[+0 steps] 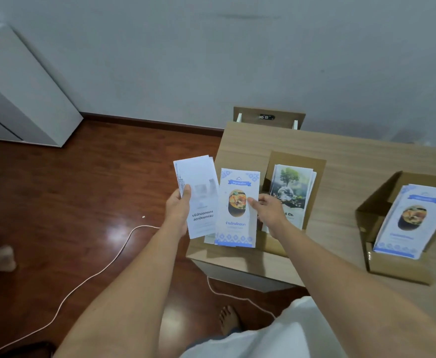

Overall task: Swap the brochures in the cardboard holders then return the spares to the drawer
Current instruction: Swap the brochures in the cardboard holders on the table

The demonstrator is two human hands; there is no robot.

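My left hand grips a stack of white brochures with Thai lettering, held up over the table's left edge. My right hand pinches the right edge of a blue-patterned food brochure and holds it upright beside the white stack. Behind my right hand stands a cardboard holder with tree-picture brochures in it. A second cardboard holder at the right holds several blue food brochures. At the table's far end a drawer stands pulled open.
The wooden table stands against a grey wall. A white cable runs across the dark wood floor at the left. A white cabinet stands in the far left corner. My bare foot is below the table edge.
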